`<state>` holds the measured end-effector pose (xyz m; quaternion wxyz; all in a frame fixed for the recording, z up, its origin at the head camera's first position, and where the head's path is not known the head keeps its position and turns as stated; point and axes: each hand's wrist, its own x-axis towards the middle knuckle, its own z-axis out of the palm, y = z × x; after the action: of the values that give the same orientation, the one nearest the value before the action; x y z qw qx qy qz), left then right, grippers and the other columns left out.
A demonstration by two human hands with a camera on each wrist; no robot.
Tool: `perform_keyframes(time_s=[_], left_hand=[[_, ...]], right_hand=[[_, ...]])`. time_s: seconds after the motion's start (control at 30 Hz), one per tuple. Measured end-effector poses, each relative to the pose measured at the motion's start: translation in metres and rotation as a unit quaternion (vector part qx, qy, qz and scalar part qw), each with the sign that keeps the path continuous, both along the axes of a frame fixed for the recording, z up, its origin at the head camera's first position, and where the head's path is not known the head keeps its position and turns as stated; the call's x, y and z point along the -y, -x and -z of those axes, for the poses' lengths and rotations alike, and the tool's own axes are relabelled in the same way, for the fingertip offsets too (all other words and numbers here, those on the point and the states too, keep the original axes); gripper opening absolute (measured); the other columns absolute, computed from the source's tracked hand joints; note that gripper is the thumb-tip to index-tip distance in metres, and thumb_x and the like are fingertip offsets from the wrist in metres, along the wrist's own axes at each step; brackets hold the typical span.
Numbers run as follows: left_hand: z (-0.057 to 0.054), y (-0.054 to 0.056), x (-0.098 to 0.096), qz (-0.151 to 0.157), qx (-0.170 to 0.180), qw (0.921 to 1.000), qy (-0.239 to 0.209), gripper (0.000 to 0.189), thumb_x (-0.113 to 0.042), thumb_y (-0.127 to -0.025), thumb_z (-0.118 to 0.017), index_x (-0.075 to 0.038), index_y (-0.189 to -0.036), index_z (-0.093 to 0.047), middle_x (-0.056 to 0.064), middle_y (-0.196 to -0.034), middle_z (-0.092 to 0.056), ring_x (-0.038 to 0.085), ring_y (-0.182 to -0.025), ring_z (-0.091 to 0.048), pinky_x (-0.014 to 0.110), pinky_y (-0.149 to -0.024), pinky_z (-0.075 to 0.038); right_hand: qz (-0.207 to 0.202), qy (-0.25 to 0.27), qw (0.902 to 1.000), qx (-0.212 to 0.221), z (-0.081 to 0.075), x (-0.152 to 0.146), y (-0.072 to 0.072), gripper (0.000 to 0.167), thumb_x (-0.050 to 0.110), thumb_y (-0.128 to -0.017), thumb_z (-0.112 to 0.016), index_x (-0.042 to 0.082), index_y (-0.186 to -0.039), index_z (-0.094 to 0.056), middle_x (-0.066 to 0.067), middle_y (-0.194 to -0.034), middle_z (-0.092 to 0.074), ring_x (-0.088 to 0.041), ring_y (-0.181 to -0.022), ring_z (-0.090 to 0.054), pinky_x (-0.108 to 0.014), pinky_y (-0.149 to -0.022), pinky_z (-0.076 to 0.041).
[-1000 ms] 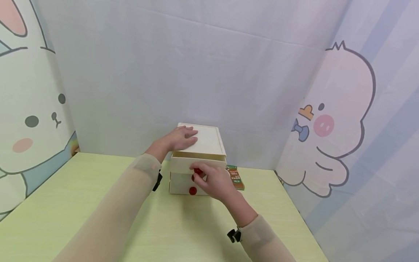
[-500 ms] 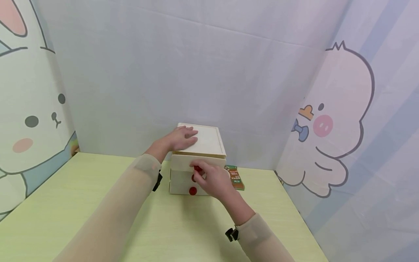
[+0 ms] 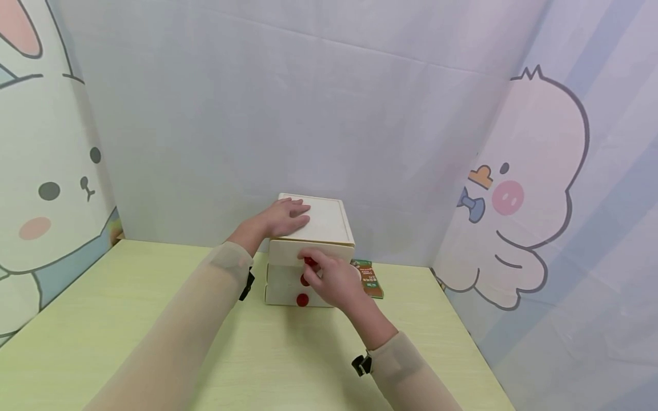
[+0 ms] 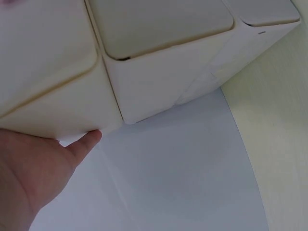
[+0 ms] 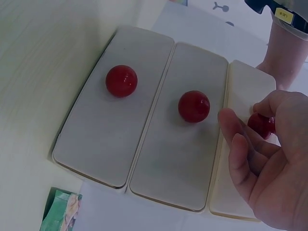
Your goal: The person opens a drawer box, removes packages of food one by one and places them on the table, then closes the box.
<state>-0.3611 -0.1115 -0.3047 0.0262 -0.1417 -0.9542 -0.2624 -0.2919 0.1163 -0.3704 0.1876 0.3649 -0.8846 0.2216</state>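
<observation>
A small white cabinet (image 3: pixel 329 220) with three stacked drawers stands at the back of the table. My left hand (image 3: pixel 283 218) rests on its top with the fingers spread; in the left wrist view a finger (image 4: pixel 89 144) lies along the cabinet's edge. My right hand (image 3: pixel 336 279) pinches the red knob (image 5: pixel 261 126) of the top drawer (image 3: pixel 285 251) between thumb and finger. Only a thin line shows above that drawer's front. Below it, the middle knob (image 5: pixel 194 106) and bottom knob (image 5: pixel 121 81) sit on drawers that are pushed in.
A green and brown printed packet (image 3: pixel 370 279) lies on the pale yellow-green table (image 3: pixel 247 354), right of the cabinet. Behind it hangs a light cloth backdrop (image 3: pixel 288 114); cartoon figures are printed on the side cloths.
The top drawer has slid inward with my right hand on its knob, and the gap above its front has narrowed to a line. My left hand has stayed on the cabinet top.
</observation>
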Motion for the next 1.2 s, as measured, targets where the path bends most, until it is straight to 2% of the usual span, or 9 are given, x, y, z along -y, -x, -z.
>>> perform_keyframes(time_s=[0.2, 0.6, 0.93, 1.2], left_hand=[[-0.0008, 0.0000, -0.0004, 0.001, -0.003, 1.0000, -0.003, 0.061, -0.045, -0.116, -0.045, -0.019, -0.170, -0.044, 0.010, -0.183, -0.029, 0.038, -0.173, -0.013, 0.062, -0.139, -0.014], [-0.0006, -0.0007, -0.0006, 0.001, 0.002, 1.0000, -0.006, 0.062, -0.045, -0.116, -0.045, -0.018, -0.171, -0.042, 0.011, -0.183, -0.027, 0.038, -0.173, -0.011, 0.063, -0.139, -0.014], [-0.0014, 0.0018, 0.0003, 0.005, -0.002, 1.0000, -0.007, 0.062, -0.046, -0.115, -0.045, -0.018, -0.170, -0.044, 0.011, -0.183, -0.028, 0.038, -0.173, -0.012, 0.063, -0.139, -0.014], [0.0002, 0.0015, -0.0006, 0.000, 0.002, 1.0000, -0.008, 0.062, -0.047, -0.115, -0.046, -0.019, -0.170, -0.044, 0.009, -0.183, -0.028, 0.036, -0.173, -0.012, 0.063, -0.139, -0.015]], right_hand=[[0.004, 0.003, 0.9999, 0.014, -0.0026, 0.0011, 0.0005, 0.025, 0.024, -0.109, -0.066, 0.026, -0.132, -0.076, 0.007, -0.100, -0.082, -0.009, -0.087, -0.079, -0.020, -0.056, -0.049], [-0.002, 0.009, 0.9992, 0.040, -0.0040, 0.0027, 0.0052, 0.025, 0.023, -0.110, -0.066, 0.024, -0.133, -0.075, 0.003, -0.107, -0.082, -0.012, -0.086, -0.077, -0.022, -0.061, -0.053], [-0.004, 0.013, 0.9993, 0.034, -0.0033, 0.0027, 0.0078, 0.025, 0.023, -0.110, -0.066, 0.024, -0.133, -0.075, 0.003, -0.106, -0.082, -0.011, -0.085, -0.076, -0.022, -0.064, -0.054], [-0.006, -0.015, 0.9989, 0.043, -0.0026, -0.0012, 0.0071, 0.030, 0.022, -0.109, -0.067, 0.026, -0.138, -0.069, 0.003, -0.104, -0.082, -0.013, -0.093, -0.080, -0.024, -0.063, -0.055]])
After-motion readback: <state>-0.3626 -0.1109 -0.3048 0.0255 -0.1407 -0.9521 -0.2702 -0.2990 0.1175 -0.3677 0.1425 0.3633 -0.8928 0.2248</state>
